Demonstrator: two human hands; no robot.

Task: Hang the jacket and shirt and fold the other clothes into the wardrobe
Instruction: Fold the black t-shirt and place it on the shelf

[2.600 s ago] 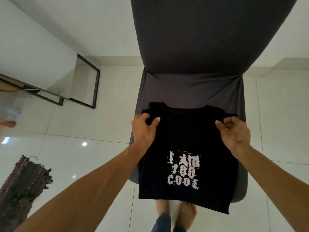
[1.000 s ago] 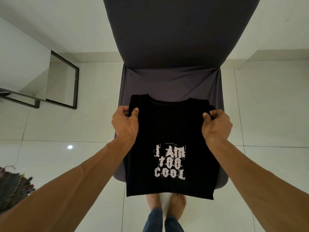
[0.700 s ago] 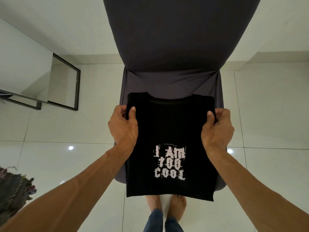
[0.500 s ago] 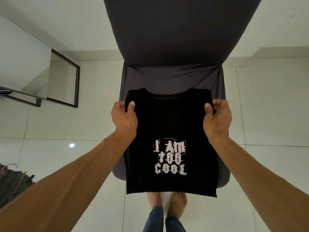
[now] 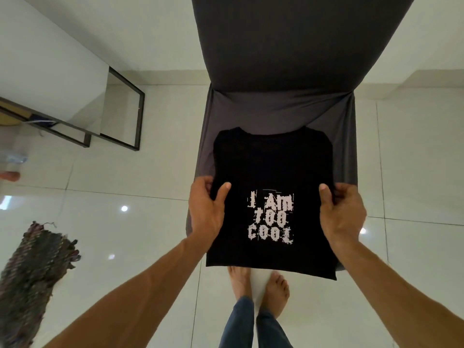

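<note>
A black T-shirt [image 5: 272,164] with white lettering lies flat on the seat of a grey-covered chair [image 5: 344,136], sleeves folded under so it forms a long rectangle. Its lower hem hangs over the seat's front edge. My left hand [image 5: 207,209] grips the shirt's left edge at mid-length, thumb on top and fingers underneath. My right hand [image 5: 341,212] grips the right edge at the same height, thumb on top.
The chair's tall back [image 5: 288,41] rises straight ahead. A black-framed mirror [image 5: 120,109] leans against the wall at the left. A dark woven rug [image 5: 30,272] lies on the white tiled floor at lower left. My bare feet [image 5: 258,287] stand below the shirt's hem.
Both hands have slid from the shirt's shoulders down its side edges to mid-length, level with the lettering. The shirt stays flat on the seat.
</note>
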